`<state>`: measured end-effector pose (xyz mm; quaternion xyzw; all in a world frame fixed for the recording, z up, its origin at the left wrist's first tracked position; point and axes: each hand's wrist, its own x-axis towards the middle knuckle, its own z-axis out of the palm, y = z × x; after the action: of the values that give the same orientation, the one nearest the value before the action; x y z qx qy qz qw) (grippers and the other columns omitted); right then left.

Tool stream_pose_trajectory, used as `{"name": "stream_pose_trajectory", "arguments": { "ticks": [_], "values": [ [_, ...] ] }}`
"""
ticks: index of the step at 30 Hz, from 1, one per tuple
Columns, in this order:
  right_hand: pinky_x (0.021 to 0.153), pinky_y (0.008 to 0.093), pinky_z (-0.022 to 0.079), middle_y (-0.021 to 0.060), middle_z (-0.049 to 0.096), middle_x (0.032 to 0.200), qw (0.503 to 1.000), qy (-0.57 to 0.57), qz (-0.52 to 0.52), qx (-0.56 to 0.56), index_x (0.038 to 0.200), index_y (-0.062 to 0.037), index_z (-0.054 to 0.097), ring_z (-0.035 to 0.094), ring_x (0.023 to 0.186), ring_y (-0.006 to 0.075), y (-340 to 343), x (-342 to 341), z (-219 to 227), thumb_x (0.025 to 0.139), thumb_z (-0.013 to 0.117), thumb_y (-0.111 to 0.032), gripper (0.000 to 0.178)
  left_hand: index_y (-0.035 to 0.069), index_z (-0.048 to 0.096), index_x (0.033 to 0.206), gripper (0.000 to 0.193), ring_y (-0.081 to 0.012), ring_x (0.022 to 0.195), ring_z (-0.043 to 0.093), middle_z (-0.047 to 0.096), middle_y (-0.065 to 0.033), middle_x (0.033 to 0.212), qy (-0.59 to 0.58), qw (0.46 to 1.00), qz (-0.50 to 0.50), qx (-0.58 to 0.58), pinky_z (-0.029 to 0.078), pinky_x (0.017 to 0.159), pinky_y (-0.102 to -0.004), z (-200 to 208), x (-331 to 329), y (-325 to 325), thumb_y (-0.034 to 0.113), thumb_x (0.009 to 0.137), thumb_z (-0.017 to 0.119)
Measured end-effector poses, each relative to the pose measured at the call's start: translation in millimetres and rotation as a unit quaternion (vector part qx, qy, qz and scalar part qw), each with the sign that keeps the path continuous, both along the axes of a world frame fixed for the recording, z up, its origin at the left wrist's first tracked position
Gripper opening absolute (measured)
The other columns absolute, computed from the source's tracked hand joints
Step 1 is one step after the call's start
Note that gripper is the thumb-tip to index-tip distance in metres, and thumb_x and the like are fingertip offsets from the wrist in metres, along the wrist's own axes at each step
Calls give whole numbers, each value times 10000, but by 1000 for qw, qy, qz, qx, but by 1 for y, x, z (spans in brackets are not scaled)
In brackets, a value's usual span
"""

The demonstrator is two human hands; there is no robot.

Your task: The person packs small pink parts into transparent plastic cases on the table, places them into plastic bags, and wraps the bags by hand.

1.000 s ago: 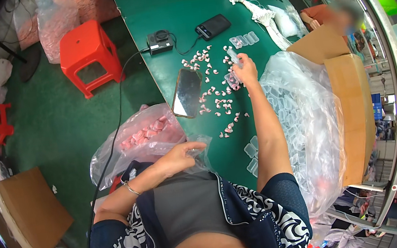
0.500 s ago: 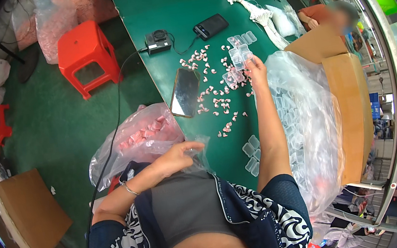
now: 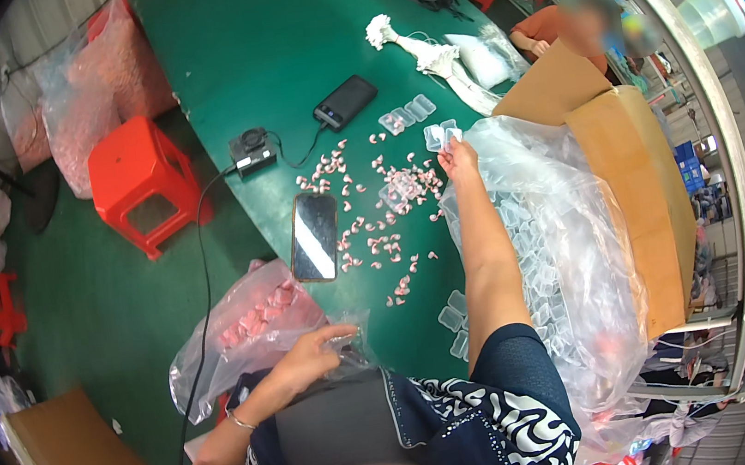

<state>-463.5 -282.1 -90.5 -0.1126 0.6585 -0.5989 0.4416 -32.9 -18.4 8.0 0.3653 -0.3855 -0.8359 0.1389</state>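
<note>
My right hand (image 3: 459,162) reaches over the table and holds a small clear plastic box (image 3: 443,136) with its lid open, pinched at the near edge. Left of it lie many small pink-and-white curved pieces (image 3: 384,248), scattered and partly heaped over another clear box (image 3: 398,194). Beyond these, an open clear box (image 3: 398,121) with some pieces in it sits on the table. My left hand (image 3: 312,357) is low at the table's near edge beside a crumpled clear bag (image 3: 353,337). Its index finger is stretched out; the other fingers are partly hidden.
A phone (image 3: 314,238), a black power bank (image 3: 345,103) and a small black device (image 3: 252,152) lie on the green table. A lined carton (image 3: 634,200) of clear boxes stands right. A pink-filled bag (image 3: 257,316) and red stool (image 3: 143,182) are left. A person (image 3: 544,35) sits beyond.
My right hand has moved right with the clear box, away from the heap, uncovering more of the pieces. The whole view has shifted. My left hand stays by the clear bag.
</note>
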Motion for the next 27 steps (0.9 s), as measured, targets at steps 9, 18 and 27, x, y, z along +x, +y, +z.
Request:
{"name": "stream_pose_trajectory", "arguments": {
  "ticks": [9,18,27],
  "values": [
    [684,338,546,158,451,1046,993,107,-39,-30,1345,-5,247,519,780,207,5,11,6,782,590,-31,659,21,480,1246,534,-17,550,404,519,30,742,-14,1000,-8,5,326,486,-179,2,-7,-9,-2,713,460],
    [762,416,464,168,587,1030,734,596,323,-45,1126,-32,541,573,906,310,85,62,9,644,721,-210,544,-8,468,1245,552,-14,506,359,437,67,619,-5,1000,-10,12,271,464,-180,5,-8,-13,-46,695,442],
    [789,447,449,156,575,1046,690,650,310,80,1091,-60,548,532,986,333,87,85,18,645,738,-241,518,22,490,1240,546,-19,558,424,570,4,828,8,999,-31,11,344,485,-173,-9,-3,-5,-22,697,446]
  ]
}}
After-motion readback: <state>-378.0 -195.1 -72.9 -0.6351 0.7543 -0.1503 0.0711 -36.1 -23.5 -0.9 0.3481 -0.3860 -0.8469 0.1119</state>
